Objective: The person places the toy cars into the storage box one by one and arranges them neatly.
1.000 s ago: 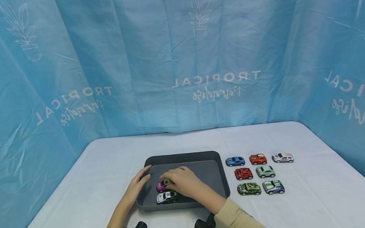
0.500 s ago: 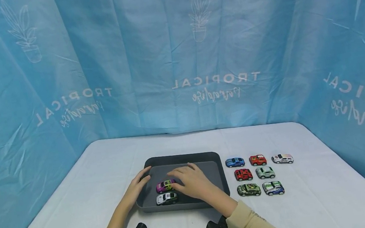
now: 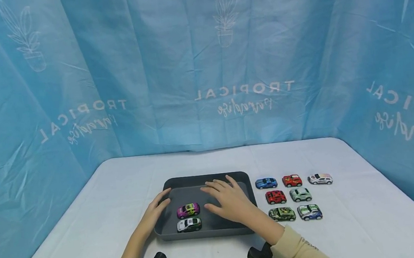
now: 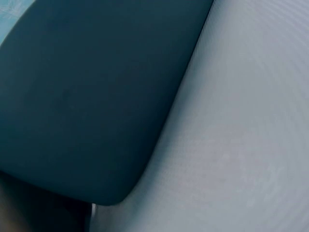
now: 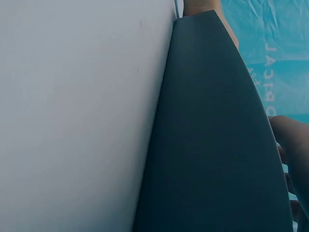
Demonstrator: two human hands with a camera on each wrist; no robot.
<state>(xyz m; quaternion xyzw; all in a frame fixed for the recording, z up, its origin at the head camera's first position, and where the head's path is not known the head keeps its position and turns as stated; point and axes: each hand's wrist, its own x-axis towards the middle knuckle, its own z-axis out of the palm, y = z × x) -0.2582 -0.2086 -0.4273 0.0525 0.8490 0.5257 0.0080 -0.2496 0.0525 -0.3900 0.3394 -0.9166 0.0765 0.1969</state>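
A dark grey tray [image 3: 218, 232] stands on the white table. Inside it, at the left, a purple and yellow-green toy car [image 3: 188, 210] sits just behind a white and black toy car [image 3: 189, 224]. My left hand [image 3: 151, 216] rests at the tray's left rim, fingers extended. Over the right part of the tray, my right hand [image 3: 229, 200] is spread with nothing in its fingers. The right wrist view shows the tray's outer wall [image 5: 207, 130] with right-hand fingers [image 5: 292, 137] beyond its rim. In the left wrist view the tray wall [image 4: 96, 96] fills the left side.
Right of the tray, several toy cars stand in rows: blue [image 3: 266, 183], red [image 3: 292, 180], white [image 3: 320, 179], another red [image 3: 276, 197], pale green [image 3: 300, 195], camouflage [image 3: 282, 214] and green-blue [image 3: 309, 212]. A blue curtain [image 3: 200, 62] encloses the table [image 3: 352, 214].
My right hand has let go of the purple and yellow-green toy car, spread its fingers and moved right. The car stays in the tray. The left hand has kept its place.
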